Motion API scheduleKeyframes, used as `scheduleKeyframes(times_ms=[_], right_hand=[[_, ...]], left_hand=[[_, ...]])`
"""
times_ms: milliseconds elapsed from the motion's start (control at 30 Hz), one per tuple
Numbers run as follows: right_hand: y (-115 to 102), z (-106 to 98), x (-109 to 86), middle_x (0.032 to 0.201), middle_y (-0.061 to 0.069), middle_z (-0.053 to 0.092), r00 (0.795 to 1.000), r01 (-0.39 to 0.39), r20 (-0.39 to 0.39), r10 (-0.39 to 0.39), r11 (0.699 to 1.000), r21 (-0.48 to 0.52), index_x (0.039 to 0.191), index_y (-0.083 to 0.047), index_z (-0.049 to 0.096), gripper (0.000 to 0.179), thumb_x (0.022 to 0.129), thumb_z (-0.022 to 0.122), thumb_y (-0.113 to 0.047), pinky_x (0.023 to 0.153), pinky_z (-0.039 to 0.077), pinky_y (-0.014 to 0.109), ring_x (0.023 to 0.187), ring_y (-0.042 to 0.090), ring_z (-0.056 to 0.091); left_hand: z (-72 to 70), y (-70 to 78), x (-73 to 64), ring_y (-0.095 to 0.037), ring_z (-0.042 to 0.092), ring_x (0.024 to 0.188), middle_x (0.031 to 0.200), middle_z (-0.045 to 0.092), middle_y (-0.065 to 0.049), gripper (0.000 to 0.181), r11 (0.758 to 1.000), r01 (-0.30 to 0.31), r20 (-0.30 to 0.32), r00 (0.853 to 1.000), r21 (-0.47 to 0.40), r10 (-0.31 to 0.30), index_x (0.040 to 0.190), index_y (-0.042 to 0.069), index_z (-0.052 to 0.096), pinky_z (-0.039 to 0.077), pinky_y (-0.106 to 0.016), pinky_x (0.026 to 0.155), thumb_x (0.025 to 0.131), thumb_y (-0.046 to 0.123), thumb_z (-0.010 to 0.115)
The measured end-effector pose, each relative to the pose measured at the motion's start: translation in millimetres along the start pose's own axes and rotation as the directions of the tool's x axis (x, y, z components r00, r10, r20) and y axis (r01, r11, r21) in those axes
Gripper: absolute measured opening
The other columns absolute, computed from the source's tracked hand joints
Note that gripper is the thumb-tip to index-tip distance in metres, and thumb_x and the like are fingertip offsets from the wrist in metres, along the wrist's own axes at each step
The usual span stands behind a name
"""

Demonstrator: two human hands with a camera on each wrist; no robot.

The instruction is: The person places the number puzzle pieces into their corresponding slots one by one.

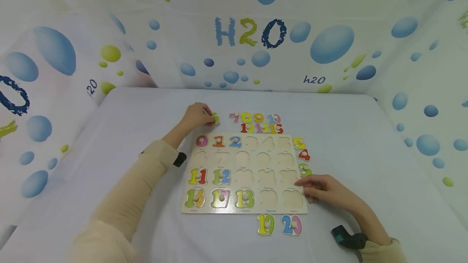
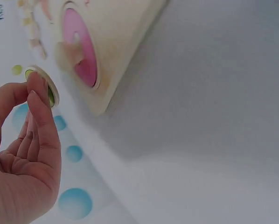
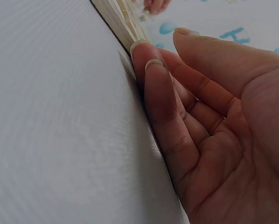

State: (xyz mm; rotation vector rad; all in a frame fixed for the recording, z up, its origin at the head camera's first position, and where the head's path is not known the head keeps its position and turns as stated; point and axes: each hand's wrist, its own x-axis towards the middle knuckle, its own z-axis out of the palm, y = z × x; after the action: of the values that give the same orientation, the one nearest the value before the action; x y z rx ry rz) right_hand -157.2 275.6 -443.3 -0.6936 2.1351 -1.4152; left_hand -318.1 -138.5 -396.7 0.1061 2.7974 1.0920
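My left hand (image 1: pixel 198 115) is above the far left corner of the wooden number board (image 1: pixel 234 210), and its fingers pinch a green number piece (image 1: pixel 216 118). In the left wrist view the piece (image 2: pixel 52 94) is held by its knob side, between thumb and fingers that partly hide it. At the board's right edge rests my right hand (image 1: pixel 329 190), fingers loosely extended. Its fingertips (image 3: pixel 156 77) touch the board's side in the right wrist view. On the board sit the pink 0 (image 1: pixel 202 141), orange 1 (image 1: pixel 218 141), blue 2 (image 1: pixel 235 141), and several two-digit pieces.
Behind the board lie two rows of loose pieces, including the 8 (image 1: pixel 246 117) and 10 (image 1: pixel 274 118). Along its right side are the 5 (image 1: pixel 299 143), red 4 (image 1: pixel 304 155) and green 3 (image 1: pixel 305 169). The 19 (image 1: pixel 265 225) and 20 (image 1: pixel 291 225) lie in front.
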Motion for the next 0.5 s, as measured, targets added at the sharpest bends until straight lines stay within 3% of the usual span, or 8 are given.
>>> scheduleKeyframes(times_ms=[133,233,400,500], right_hand=[[1,0,-0.3,0.086,0.007,0.063,1.000,0.004,-0.007,-0.004,1.000,-0.009,0.117,0.006,0.058,0.026,0.095,0.054,-0.006,0.061,0.051,0.027,0.065,0.016,0.059],[0,-1,-0.2,0.087,0.007,0.063,1.000,0.014,0.001,-0.014,1.000,-0.003,0.117,0.007,0.058,0.026,0.095,0.054,-0.006,0.061,0.052,0.028,0.066,0.016,0.059],[-1,-1,-0.2,0.089,0.007,0.063,1.000,0.009,0.001,-0.009,1.000,0.002,0.117,0.008,0.058,0.026,0.095,0.053,-0.007,0.061,0.052,0.028,0.066,0.017,0.059],[-1,-1,-0.7,0.089,0.008,0.063,1.000,-0.007,-0.007,0.007,1.000,-0.003,0.117,0.007,0.058,0.027,0.095,0.054,-0.008,0.061,0.051,0.027,0.065,0.016,0.058]], left_hand=[[-14.4,6.4,-28.4,-0.019,0.061,0.065,0.071,0.066,-0.006,0.015,0.997,-0.029,0.051,0.998,0.078,0.025,0.088,0.001,0.061,0.044,-0.030,0.061,0.083,0.013,0.067],[-18.3,12.4,-55.7,-0.018,0.056,0.065,0.071,0.061,-0.004,0.013,0.985,-0.067,0.123,0.991,0.161,0.047,0.087,0.003,0.061,0.043,-0.030,0.058,0.082,0.013,0.068],[-13.9,13.8,-91.9,-0.018,0.054,0.063,0.071,0.058,-0.003,0.011,0.970,-0.125,0.255,0.964,0.209,0.070,0.081,0.007,0.061,0.042,-0.029,0.056,0.078,0.011,0.070],[-9.1,10.6,-101.2,-0.018,0.051,0.065,0.072,0.057,-0.003,0.012,0.966,-0.120,0.257,0.965,0.229,0.059,0.077,0.009,0.060,0.042,-0.028,0.055,0.076,0.010,0.072]])
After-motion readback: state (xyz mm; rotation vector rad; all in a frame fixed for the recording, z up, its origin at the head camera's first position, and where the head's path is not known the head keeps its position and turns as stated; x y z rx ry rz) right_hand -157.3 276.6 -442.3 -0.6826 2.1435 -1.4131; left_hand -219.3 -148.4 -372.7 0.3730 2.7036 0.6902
